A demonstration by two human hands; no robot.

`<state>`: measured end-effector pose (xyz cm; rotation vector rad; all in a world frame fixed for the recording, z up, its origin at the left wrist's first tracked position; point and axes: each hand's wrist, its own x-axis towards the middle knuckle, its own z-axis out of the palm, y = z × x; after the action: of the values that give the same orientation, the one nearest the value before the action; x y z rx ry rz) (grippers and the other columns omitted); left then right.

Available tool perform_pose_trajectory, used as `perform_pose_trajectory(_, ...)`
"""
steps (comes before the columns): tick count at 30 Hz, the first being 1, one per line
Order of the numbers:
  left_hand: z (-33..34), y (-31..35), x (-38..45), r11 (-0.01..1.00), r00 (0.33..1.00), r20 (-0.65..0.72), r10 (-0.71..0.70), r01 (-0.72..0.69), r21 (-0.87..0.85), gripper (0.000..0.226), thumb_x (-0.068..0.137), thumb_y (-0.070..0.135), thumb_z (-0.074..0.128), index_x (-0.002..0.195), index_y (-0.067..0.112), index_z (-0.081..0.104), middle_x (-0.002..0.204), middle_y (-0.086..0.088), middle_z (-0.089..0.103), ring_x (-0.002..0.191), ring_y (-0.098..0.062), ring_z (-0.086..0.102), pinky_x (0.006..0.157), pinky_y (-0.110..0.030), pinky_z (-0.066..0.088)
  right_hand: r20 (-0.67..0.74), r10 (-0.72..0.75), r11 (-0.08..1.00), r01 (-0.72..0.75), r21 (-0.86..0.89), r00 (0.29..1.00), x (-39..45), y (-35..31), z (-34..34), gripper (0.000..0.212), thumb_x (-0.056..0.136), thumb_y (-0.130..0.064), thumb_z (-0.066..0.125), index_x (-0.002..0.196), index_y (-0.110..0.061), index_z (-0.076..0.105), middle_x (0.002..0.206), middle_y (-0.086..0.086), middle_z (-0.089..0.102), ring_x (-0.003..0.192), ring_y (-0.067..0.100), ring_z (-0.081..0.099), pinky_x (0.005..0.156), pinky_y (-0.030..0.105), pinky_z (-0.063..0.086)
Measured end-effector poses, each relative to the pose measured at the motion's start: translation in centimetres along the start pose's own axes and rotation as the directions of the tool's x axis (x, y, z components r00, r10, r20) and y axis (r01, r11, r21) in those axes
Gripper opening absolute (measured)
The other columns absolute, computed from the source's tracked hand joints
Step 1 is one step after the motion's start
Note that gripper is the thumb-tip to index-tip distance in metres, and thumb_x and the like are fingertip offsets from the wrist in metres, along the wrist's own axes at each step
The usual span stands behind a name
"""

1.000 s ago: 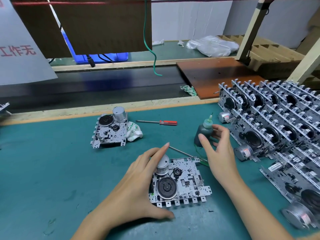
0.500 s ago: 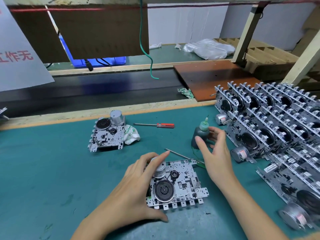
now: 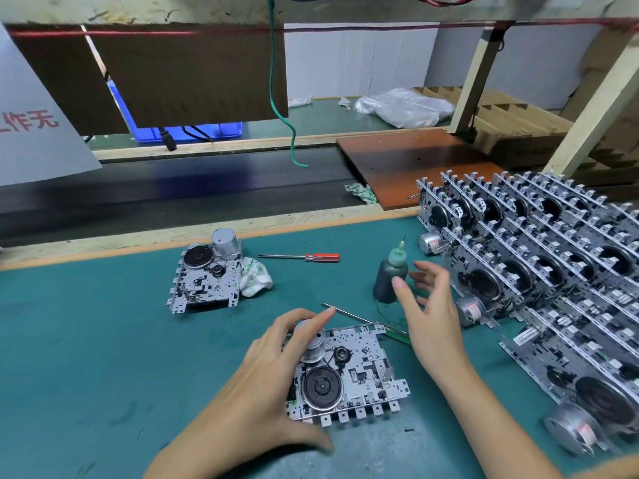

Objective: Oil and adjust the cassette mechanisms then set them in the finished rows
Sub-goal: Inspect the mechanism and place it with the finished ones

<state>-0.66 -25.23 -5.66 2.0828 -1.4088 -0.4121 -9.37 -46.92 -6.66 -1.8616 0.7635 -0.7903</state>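
1. The left hand [image 3: 273, 385] has its grip curled around the near cassette mechanism [image 3: 349, 375], fingers over the silver motor can [image 3: 313, 344] and thumb under the front edge, pinning it flat on the green bench [image 3: 86, 357]
2. The right hand [image 3: 428, 309] holds nothing: its grip is half open, fingers loosely spread, thumb tip just beside the dark oil bottle [image 3: 389, 280], apparently not yet clasped round it
3. Risk: the bottle stands upright on a narrow base with its needle nozzle up. A careless closing of the grip could tip it away from the hand, towards the finished rows [image 3: 539, 257] just beyond it, and spill oil there
4. Risk: a thin screwdriver [image 3: 359, 318] lies just below the right grip, between bottle and mechanism; a wrist dragged across it could roll it under the mechanism
5. Risk: if the left grip slackens while oil goes on, the mechanism may slide and the drop would miss, possibly landing on the black flywheel [image 3: 321, 387] or its belt
6. A second mechanism [image 3: 205, 276] with a rag [image 3: 256, 276] and a red-handled screwdriver [image 3: 304, 257] lie well beyond the left grip
7. Against half a second earlier, the right hand sits a little closer to the bottle with fingers spread wider; the left grip and the mechanism look unchanged
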Motion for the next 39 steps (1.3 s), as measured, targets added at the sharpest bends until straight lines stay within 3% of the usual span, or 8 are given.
perform_pose_trajectory(5,-0.4,0.2,0.0,0.995,0.998,0.059,0.003,-0.009,0.096,0.127,0.049,0.075,0.074,0.130,0.066,-0.023,0.127,0.047,-0.010,0.117,0.025,0.005,0.094,0.000,0.014,-0.031,-0.024,0.998,0.022,-0.066,0.999,-1.2,-0.9,-1.7,0.019,0.090,-0.029,0.056,0.107,-0.027,0.048,0.112,-0.010,0.052,0.109,0.009,0.049,0.099,0.033,0.040)
perform_pose_trajectory(8,-0.5,0.5,0.0,0.996,0.999,0.032,-0.024,0.021,0.090,0.124,0.043,0.088,0.063,0.133,0.065,-0.020,0.129,0.046,-0.004,0.117,0.025,0.008,0.096,-0.003,0.016,-0.045,-0.091,0.960,0.076,-0.269,0.995,-3.5,-2.1,-3.6,0.007,0.088,-0.038,0.054,0.083,-0.034,0.051,0.085,-0.016,0.057,0.082,0.004,0.055,0.073,0.019,0.041)
perform_pose_trajectory(12,-0.8,0.3,0.1,0.997,0.973,-0.229,0.032,-0.013,0.082,0.071,0.070,0.075,0.052,0.133,0.046,0.041,0.110,0.029,0.051,0.099,0.014,0.043,0.089,-0.005,0.028,0.113,0.160,0.770,-0.052,-0.636,0.981,-6.7,-3.7,-5.5,0.053,0.086,-0.061,0.036,0.057,-0.021,0.053,0.050,-0.008,0.062,0.060,0.010,0.061,0.067,0.025,0.047)
perform_pose_trajectory(17,-1.1,0.4,-0.1,0.999,0.992,-0.123,0.041,-0.038,0.029,0.046,0.064,0.074,0.059,0.105,0.053,0.057,0.097,0.027,0.050,0.077,0.006,0.054,0.072,-0.015,0.044,0.421,0.422,0.765,-0.066,-0.641,0.803,-9.3,-4.2,-3.7,0.055,0.094,-0.060,0.033,0.057,-0.026,0.055,0.084,-0.002,0.073,0.085,0.005,0.065,0.084,0.016,0.044)
perform_pose_trajectory(29,-0.8,4.1,0.5,0.997,0.986,0.148,0.078,-0.077,-0.015,0.028,0.062,0.069,0.070,0.084,0.053,0.061,0.079,0.032,0.060,0.074,0.010,0.059,0.071,-0.010,0.043,0.256,0.179,0.894,-0.048,-0.446,0.950,-7.6,-1.3,-3.2,0.051,0.089,-0.059,0.044,0.060,-0.018,0.042,0.048,-0.003,0.042,0.051,0.010,0.033,0.053,0.022,0.031)
perform_pose_trajectory(34,-3.5,5.1,3.9,0.981,0.980,-0.061,0.190,-0.188,0.043,0.032,0.082,0.068,0.051,0.108,0.052,0.062,0.101,0.028,0.056,0.096,0.008,0.051,0.079,-0.007,0.039,0.340,-0.101,0.777,0.287,-0.560,0.935,-6.6,-2.2,-5.2,0.052,0.091,-0.061,0.035,0.058,-0.021,0.038,0.048,0.001,0.037,0.055,0.019,0.037,0.057,0.033,0.031)
perform_pose_trajectory(36,-3.6,5.2,5.6,0.986,0.986,0.084,0.147,-0.153,0.071,0.039,0.081,0.061,0.052,0.119,0.051,0.051,0.116,0.032,0.048,0.108,0.013,0.044,0.093,-0.008,0.035,0.427,-0.163,0.740,0.396,-0.543,0.890,-6.6,-3.4,-5.6,0.051,0.092,-0.061,0.032,0.058,-0.023,0.034,0.050,-0.002,0.039,0.055,0.017,0.039,0.058,0.032,0.030)
perform_pose_trajectory(39,-3.9,5.5,6.7,0.987,0.968,0.206,0.144,-0.127,-0.093,0.013,0.078,0.048,0.061,0.089,0.045,0.068,0.088,0.020,0.067,0.079,-0.004,0.061,0.073,-0.023,0.046,0.466,-0.206,0.700,0.462,-0.544,0.861,-6.5,-5.0,-6.0,0.043,0.093,-0.060,0.032,0.070,-0.024,0.037,0.067,0.002,0.052,0.069,0.024,0.046,0.062,0.033,0.026)
